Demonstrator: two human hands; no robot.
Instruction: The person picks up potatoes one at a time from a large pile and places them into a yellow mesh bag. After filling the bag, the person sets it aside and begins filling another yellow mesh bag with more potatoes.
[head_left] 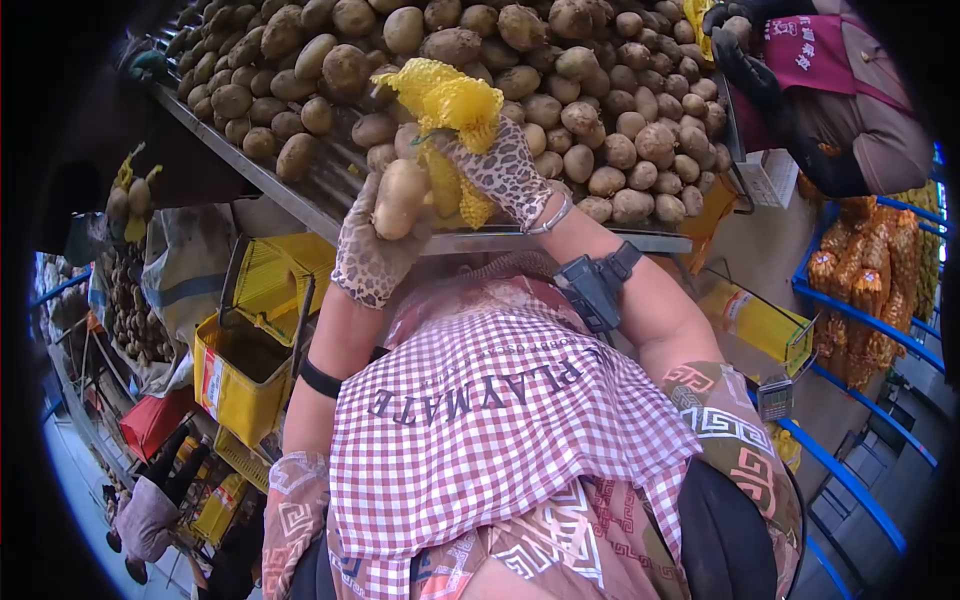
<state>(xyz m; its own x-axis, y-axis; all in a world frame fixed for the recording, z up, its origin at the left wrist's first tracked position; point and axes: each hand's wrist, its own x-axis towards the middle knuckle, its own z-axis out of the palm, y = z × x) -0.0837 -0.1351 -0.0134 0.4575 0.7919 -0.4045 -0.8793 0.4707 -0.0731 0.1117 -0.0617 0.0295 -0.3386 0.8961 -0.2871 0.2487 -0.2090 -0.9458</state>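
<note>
My left hand [372, 258], in a leopard-print glove, is closed round a large pale-brown potato [401, 198]. Just right of it, my right hand [503, 172], gloved alike, grips a yellow mesh bag [440, 95]. Part of the netting bunches up above my right fingers, and part hangs below them beside the potato. What the bag contains is hard to make out. Both hands are over the front edge of a slatted metal table [250, 165], which bears a big heap of loose potatoes [600, 110].
A co-worker's black-gloved hand [745, 70] holds a potato at the upper right. Yellow baskets [235, 375] stand at the left. Blue rails [870, 325] and filled orange mesh bags [855, 275] are at the right. At far left, another person [150, 515] is bending.
</note>
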